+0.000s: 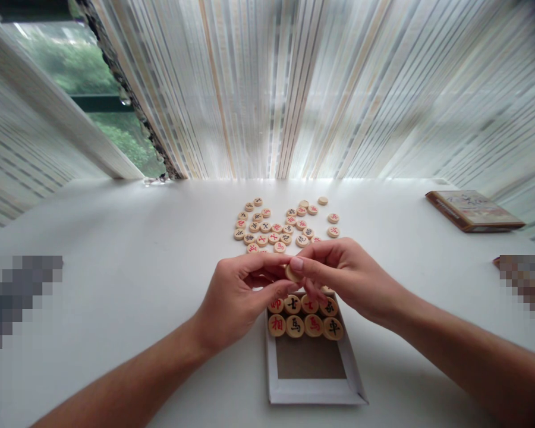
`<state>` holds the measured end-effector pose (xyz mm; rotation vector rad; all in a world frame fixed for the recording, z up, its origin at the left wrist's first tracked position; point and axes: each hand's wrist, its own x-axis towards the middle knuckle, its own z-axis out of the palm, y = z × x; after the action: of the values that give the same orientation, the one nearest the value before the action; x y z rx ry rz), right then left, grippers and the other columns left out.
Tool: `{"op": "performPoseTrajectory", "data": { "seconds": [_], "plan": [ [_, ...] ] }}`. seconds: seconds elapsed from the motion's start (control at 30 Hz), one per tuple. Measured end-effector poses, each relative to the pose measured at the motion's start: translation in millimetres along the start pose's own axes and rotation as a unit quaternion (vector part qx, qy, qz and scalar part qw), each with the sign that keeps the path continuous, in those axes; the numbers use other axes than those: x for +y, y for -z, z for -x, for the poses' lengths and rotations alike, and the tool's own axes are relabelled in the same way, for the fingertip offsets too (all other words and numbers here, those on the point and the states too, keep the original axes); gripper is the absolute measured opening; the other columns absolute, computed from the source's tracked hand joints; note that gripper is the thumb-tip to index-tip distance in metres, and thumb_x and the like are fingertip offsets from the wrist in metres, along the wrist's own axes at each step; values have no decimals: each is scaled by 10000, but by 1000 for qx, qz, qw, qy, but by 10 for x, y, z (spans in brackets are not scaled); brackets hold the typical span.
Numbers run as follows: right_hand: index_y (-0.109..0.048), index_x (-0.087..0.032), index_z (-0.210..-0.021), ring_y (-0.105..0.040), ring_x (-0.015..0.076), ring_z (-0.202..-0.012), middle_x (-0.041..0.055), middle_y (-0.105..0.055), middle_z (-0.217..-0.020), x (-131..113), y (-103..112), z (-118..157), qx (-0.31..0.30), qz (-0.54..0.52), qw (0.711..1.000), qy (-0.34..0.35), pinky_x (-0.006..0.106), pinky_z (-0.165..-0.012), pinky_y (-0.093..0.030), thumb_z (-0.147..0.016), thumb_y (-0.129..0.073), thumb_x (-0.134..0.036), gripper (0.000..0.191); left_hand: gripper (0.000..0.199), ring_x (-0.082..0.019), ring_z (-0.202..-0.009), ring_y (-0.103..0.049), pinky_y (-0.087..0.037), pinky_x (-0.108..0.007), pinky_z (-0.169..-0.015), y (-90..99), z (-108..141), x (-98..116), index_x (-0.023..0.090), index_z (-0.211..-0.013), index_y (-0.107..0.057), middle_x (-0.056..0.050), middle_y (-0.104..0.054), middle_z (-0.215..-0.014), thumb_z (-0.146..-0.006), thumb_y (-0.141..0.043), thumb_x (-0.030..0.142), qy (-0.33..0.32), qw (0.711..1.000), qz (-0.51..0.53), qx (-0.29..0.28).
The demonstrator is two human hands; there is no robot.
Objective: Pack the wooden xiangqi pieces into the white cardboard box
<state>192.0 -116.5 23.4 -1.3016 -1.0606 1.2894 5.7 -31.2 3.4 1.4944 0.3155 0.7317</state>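
Observation:
Between the fingertips of my left hand (pixel 241 297) and my right hand (pixel 339 270) is a round wooden Chinese chess piece (pixel 293 274), its visible side plain. Both hands are closed on it, above the far end of a shallow white cardboard box (pixel 316 392). Inside the box, several chess pieces with red or black characters lie in rows, such as a red-marked piece (pixel 277 326) and a black-marked piece (pixel 333 329). My hands hide the box's far end. Beyond them, several loose chess pieces (pixel 266 226) are scattered on the white table (pixel 169 238).
A flat printed box lid (pixel 477 209) lies at the right back of the table. Striped curtains (pixel 258 89) hang behind the table, with a window (pixel 107 107) showing at the left. Blurred-out patches cover items at both side edges.

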Motion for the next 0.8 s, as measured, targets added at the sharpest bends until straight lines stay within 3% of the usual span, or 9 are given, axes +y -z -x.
{"op": "performPoseTrajectory", "data": {
  "seconds": [0.2, 0.43, 0.6, 0.8],
  "plan": [
    [-811, -144, -812, -593, 95, -490, 12, -672, -573, 7, 12, -25, -28, -84, 996, -20, 187, -484, -476, -844, -869, -431, 295, 314, -145, -848, -837, -689, -168, -785, -1, -39, 15, 206, -1092, -849, -16, -866, -928, -821, -873, 48, 33, 996, 77, 24],
    [-842, -144, -896, -566, 79, -533, -6, -670, -610, -3, -6, -7, -35, -100, 994, -18, 193, -538, -517, -787, -932, -371, 267, 348, -128, -739, -826, -686, -151, -736, -9, -56, 63, 207, -1053, -863, -15, -867, -874, -754, -922, 38, 50, 993, 104, 34],
    [-818, -153, -858, -601, 74, -572, 19, -746, -729, 4, 0, -1, -28, -99, 994, -23, 169, -541, -499, -722, -981, -299, 257, 308, -153, -768, -836, -692, -167, -723, -16, -43, 50, 218, -1043, -869, -18, -867, -882, -773, -920, 77, 51, 994, 89, 40],
    [-773, -138, -762, -584, 88, -503, 2, -688, -583, -6, -25, 7, -6, -55, 998, -22, 167, -466, -436, -663, -1011, -330, 322, 311, -143, -834, -833, -673, -145, -765, -21, -3, 11, 235, -1141, -853, -37, -870, -974, -855, -864, 115, 14, 1000, 9, 21]
  ]
}}
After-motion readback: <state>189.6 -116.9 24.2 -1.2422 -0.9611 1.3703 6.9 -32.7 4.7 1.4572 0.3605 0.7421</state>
